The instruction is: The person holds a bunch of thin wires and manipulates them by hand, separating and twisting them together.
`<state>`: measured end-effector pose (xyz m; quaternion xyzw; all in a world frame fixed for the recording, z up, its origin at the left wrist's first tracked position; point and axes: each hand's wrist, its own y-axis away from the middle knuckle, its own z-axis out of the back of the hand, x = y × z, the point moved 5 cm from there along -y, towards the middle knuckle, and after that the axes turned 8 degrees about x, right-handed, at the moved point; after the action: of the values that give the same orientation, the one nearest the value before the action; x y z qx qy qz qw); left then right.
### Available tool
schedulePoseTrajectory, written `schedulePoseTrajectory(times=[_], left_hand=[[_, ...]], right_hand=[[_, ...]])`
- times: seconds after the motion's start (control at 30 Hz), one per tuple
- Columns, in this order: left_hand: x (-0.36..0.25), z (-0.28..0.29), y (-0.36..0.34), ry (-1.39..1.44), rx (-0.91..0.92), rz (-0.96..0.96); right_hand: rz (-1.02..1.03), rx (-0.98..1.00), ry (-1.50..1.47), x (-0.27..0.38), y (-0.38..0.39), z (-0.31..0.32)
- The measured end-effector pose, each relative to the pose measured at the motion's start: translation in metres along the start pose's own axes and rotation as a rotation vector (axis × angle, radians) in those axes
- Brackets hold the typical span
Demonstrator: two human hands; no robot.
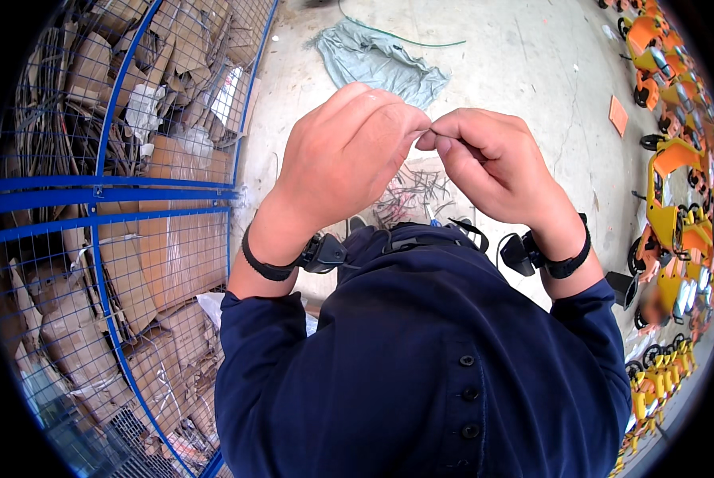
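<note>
Item: thin metal pin [425, 132], tiny, mostly hidden. Loc: chest height, between both hands' fingertips, above pile of pins [411, 191] on concrete floor [532, 72].
L hand [341, 155]: fingers pinching together on pin's L end.
R hand [488, 163]: pinching the R end.
Axis: seemingly lying L–R; both hands equally near, fingertips touching.

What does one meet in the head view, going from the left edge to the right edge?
Blue wire cage of flattened cardboard → left hand → right hand → row of orange and yellow toy vehicles. The hands meet fingertip to fingertip; whatever they pinch is too small to tell.
</note>
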<state>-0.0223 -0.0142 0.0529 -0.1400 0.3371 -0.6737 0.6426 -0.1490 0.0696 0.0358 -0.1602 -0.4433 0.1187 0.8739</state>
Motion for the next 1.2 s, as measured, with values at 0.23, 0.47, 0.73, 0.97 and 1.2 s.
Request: schedulePoseTrajectory(times=[0.23, 0.47, 0.73, 0.97, 1.2], left_hand=[[0.002, 0.0, -0.001, 0.027, 0.006, 0.008], [0.004, 0.001, -0.003, 0.086, 0.008, 0.008], [0.005, 0.007, -0.003, 0.092, -0.013, 0.003], [0.004, 0.008, 0.0, 0.023, -0.029, 0.004], [0.004, 0.005, 0.001, 0.021, 0.0, 0.03]], right_hand=[[-0.024, -0.042, -0.065, -0.01, 0.005, -0.003], [-0.026, -0.014, -0.22, -0.011, 0.007, -0.006], [-0.149, 0.037, -0.359, -0.009, 0.004, -0.001], [0.092, -0.009, 0.041, 0.002, -0.003, 0.003], [0.038, -0.054, 0.076, 0.003, 0.0, -0.001]])
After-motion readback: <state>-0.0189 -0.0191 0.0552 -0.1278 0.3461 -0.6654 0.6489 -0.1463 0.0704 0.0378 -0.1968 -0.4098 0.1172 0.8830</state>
